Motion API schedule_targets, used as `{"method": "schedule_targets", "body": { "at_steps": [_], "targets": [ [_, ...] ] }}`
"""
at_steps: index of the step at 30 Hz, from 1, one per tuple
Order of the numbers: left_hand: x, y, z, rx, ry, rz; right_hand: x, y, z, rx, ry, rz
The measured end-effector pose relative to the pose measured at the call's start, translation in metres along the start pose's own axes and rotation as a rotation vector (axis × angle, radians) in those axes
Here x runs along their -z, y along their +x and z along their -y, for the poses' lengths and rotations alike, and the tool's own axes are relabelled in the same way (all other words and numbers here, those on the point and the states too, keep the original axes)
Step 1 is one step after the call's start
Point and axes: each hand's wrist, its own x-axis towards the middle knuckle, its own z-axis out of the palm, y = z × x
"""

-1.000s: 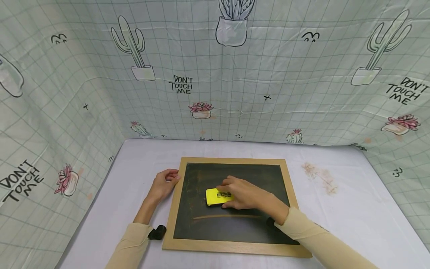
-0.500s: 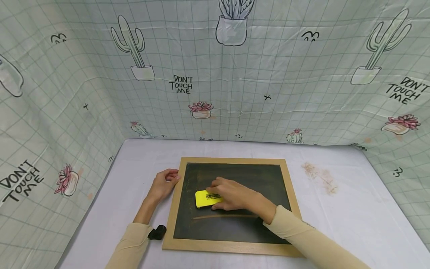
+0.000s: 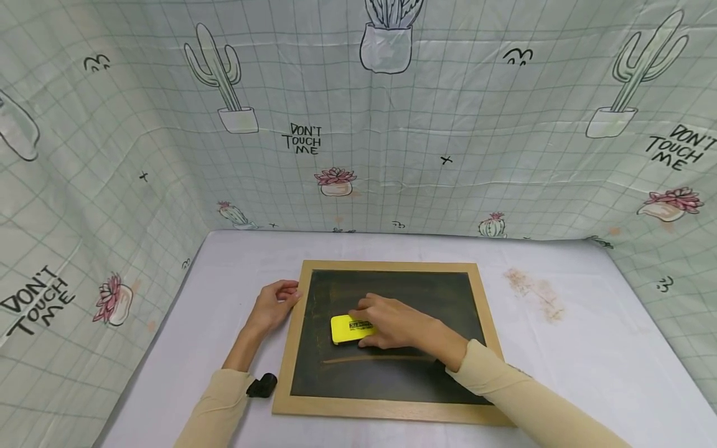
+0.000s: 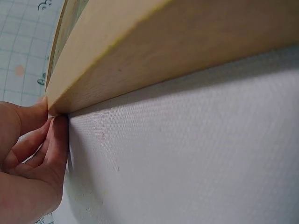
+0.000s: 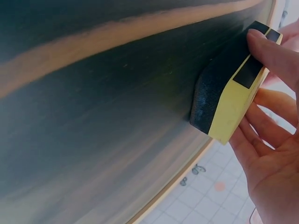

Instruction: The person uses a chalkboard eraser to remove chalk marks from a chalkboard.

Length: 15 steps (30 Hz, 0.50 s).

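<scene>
Lying just left of the right hand (image 3: pixel 394 323) in the head view, the yellow eraser (image 3: pixel 343 330) sits over the left-centre of the blackboard (image 3: pixel 448 298), lower middle of the frame. Its long axis runs nearly left to right; the right hand covers its right end, thumb and fingers pinching opposite long sides. An orange streak (image 3: pixel 366 359) passes just below it. The left hand (image 3: pixel 276 307), farther from the eraser, is at the board's left edge.

In the left wrist view, that hand, at lower left, pinches the wooden rim (image 4: pixel 107 70), one digit on top, another against its side.

In the right wrist view, the eraser slants from lower centre to upper right, dark underside facing the board; whether it touches throughout, I cannot tell.
</scene>
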Motion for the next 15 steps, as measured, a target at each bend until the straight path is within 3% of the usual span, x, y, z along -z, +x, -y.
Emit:
{"method": "schedule_targets", "body": {
  "at_steps": [15],
  "targets": [
    [0.000,0.000,0.000,-0.006,-0.001,-0.010,0.001,-0.027,-0.015,-0.071,0.027,-0.025]
  ]
}}
